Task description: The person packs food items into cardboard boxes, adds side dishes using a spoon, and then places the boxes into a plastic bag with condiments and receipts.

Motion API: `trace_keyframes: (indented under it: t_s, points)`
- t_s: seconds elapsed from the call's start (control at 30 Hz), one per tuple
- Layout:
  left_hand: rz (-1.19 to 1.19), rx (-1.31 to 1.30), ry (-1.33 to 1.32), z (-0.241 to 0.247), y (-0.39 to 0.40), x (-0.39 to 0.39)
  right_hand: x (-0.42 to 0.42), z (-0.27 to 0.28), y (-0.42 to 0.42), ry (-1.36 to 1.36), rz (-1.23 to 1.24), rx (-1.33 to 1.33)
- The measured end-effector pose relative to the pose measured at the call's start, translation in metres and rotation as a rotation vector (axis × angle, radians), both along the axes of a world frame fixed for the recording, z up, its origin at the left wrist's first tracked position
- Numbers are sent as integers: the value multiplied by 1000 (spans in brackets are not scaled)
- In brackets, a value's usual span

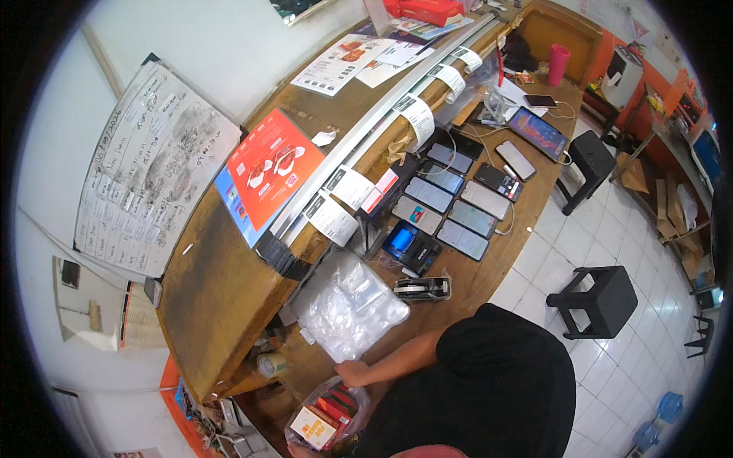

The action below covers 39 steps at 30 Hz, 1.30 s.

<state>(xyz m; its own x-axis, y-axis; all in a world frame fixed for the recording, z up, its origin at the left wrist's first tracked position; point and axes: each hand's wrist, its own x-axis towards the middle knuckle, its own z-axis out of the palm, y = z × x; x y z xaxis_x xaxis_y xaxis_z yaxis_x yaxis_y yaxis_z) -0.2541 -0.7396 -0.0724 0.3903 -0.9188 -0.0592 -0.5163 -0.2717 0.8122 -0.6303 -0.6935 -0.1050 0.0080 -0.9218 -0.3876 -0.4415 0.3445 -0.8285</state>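
Observation:
A clear plastic bag (365, 401) lies open-mouthed near the lower edge of the view, with a white box with orange lettering (314, 426) and red boxes (338, 402) inside. My right hand (352, 373) closes on the bag's upper rim. At the bag's lower left edge, my left hand (302, 450) holds the plastic, partly cut off by the view's edge. Just above my right hand is a stack of clear plastic bags (355, 303). A tape dispenser (422, 288) and a blue and black label printer (412, 246) stand beyond it.
Several phones (428, 193) and a tablet (537, 133) rest on the wooden desk (487, 280). A raised wooden counter (229, 303) with menus (275, 166) borders it. A tape roll (271, 364) lies under this counter. Black stools (607, 303) stand on the tiled floor.

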Motion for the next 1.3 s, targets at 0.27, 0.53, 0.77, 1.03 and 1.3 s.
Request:
trace_keyframes:
  t_s: [0.27,0.53,0.77,1.03,1.3]
  points:
    - [6,-70,-346,-21,39,28,0,18,-7,-22,257,-217]
    - [27,0,-305,-23,42,6,-23,37,13,-222,297,174]
    - [-14,4,-295,-29,33,8,-1,5,3,-426,174,265]
    - [-28,-19,-263,-53,65,19,53,-68,12,-253,137,-19]
    - [-202,-22,-240,-85,114,54,24,-39,33,-794,-186,500]
